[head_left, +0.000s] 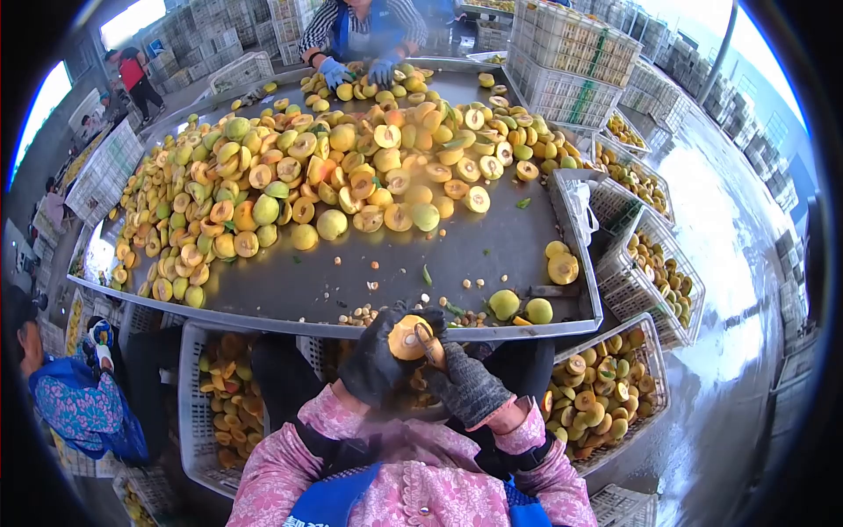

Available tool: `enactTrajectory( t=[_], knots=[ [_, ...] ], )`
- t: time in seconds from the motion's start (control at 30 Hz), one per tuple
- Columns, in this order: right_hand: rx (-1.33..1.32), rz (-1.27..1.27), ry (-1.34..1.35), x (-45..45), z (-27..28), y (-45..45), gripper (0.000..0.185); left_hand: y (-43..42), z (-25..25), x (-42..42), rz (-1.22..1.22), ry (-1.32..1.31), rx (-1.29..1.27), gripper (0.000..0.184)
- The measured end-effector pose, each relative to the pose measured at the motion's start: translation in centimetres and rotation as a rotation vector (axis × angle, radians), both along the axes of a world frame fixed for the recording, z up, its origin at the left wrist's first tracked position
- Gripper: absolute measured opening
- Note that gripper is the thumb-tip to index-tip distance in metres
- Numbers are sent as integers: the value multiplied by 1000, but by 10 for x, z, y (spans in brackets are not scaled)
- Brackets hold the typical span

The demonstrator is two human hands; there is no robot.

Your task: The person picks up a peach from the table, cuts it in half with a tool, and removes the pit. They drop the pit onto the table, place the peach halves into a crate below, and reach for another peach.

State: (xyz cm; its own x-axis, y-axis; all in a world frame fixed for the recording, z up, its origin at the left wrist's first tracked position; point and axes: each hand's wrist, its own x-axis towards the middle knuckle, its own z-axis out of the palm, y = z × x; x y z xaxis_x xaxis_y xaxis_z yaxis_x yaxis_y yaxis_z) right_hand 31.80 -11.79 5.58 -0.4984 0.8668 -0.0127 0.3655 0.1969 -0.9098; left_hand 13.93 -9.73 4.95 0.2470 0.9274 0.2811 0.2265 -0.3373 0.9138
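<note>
In front of my chest, my left hand [376, 358], in a dark glove, is closed around a halved yellow peach [407, 338] with its cut face turned up. My right hand [470, 384], in a grey knit glove, is closed on a small tan tool [432, 348]. The tool's narrow end touches the cut face; its exact kind is hard to make out. Both hands are just off the near edge of a metal table [351, 285]. Loose pits [360, 316] lie along that edge, and two whole peaches [504, 304] sit to the right.
A broad heap of whole and halved peaches [290, 176] covers the table's far part. Crates of halves stand at my left [195, 422] and right [660, 386]. Across the table a person's blue-gloved hands [334, 72] touch the fruit. Another person [88, 404] sits at left.
</note>
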Motion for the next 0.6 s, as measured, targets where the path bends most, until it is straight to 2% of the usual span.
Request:
enactTrajectory(
  t=[0.1, 0.2, 0.23, 0.3, 0.4, 0.5, 0.6],
  knots=[
    [33, -17, -22, -3, 2, -1, 39, 0, 2, 4, 2, -4, -25, 30],
    [14, 9, 7, -7, -4, -1, 38, -3, -3, 14, 43, -317, -209, 25],
    [-4, 24, 30, -7, -11, 0, 38, -3, -5, 14, 57, -239, -168, 24],
    [-147, 47, 112, -7, -69, 3, 44, -2, -11, 10, 86, -82, -85, 24],
    [-303, 72, 170, -9, -41, 0, 55, 1, -28, 7, 96, -9, -85, 27],
    [-222, 125, 141, -14, -19, 3, 65, -1, -30, 7, 118, 47, -46, 29],
    [-107, 127, 131, -17, -25, 2, 63, -3, -30, 7, 128, -17, -44, 25]
  ],
)
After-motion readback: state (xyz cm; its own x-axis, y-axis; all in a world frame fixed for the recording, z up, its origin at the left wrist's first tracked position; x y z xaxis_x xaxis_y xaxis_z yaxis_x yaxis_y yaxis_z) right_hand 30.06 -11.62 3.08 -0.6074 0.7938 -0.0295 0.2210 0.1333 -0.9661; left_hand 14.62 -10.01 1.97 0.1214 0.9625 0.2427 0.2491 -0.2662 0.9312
